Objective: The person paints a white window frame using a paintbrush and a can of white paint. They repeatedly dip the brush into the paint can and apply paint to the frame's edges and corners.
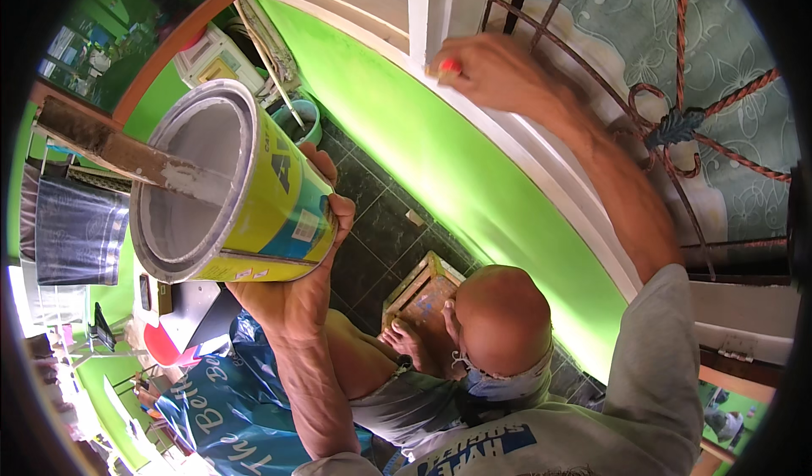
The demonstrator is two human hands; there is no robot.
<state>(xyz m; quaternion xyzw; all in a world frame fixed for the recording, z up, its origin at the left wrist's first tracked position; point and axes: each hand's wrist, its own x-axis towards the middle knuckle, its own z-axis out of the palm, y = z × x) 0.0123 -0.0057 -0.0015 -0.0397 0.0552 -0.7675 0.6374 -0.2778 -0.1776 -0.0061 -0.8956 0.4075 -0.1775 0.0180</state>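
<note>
A yellow and blue paint can [279,209] rests tilted on my left hand [298,292], its fingers wrapped around the base and side. Whitish-grey paint [184,139] coats its inside, and a wooden stick [114,152] lies across the rim with its paint-smeared end inside. My right hand [482,73], blurred, is curled around a small tool with a red part [451,67] at the white window frame [438,19]. The tool's working end is hidden or too blurred to tell.
Rusty twisted window bars [679,127] stand beside my right forearm. Below runs a bright green wall [406,108]. My bare feet are on a paint-spattered wooden stool [425,292] on dark floor tiles [374,222]. A teal bucket [304,120] and a blue plastic sheet [235,412] lie beyond.
</note>
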